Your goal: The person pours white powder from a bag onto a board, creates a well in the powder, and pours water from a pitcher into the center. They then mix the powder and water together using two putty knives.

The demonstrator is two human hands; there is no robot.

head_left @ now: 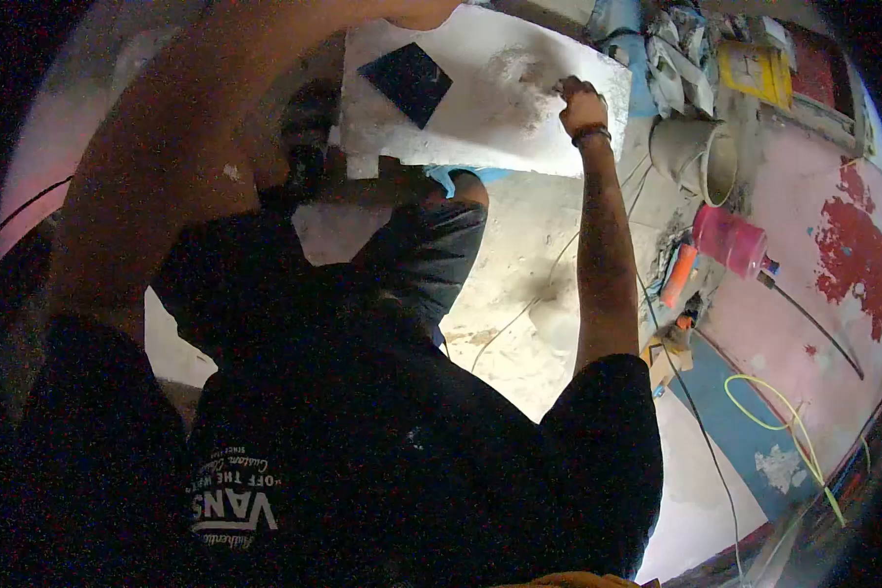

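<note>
A white board with grey smudges lies in front of my knees. On its left part rests a dark, flat square piece, turned like a diamond. My right hand, with a band at the wrist, is over the right part of the board beside the smudged area. Its fingers are closed, with something dark at their tips that I cannot make out. My left arm reaches across the upper left, and my left hand is at the board's far edge. The frame's top cuts it off and its fingers are hidden.
To the right stand a pale bucket tipped on its side, a pink translucent bottle and an orange object. Thin cables run over the floor. A yellow-green cord and a pink wall are farther right.
</note>
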